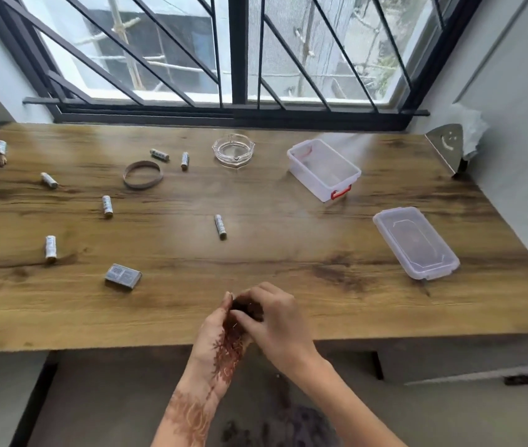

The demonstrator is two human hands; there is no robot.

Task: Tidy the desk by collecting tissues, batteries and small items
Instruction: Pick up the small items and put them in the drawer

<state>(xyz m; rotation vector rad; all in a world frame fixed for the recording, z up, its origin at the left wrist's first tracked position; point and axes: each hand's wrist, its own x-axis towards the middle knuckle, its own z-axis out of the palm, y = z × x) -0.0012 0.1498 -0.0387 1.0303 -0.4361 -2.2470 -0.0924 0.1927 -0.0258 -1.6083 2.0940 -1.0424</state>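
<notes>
While left hand [220,337] and right hand [278,324] together, clamped on a dark item [246,306], batteries [220,226], matchbox [123,276], ashtray [233,150], tub [304,179] beyond.

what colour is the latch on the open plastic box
Red. The latch on the clear plastic box shows best in the head view.

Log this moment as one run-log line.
left hand, right hand: both hold small dark item at desk near edge | batteries: loose on desk | clear box: open, lid lying apart
</notes>
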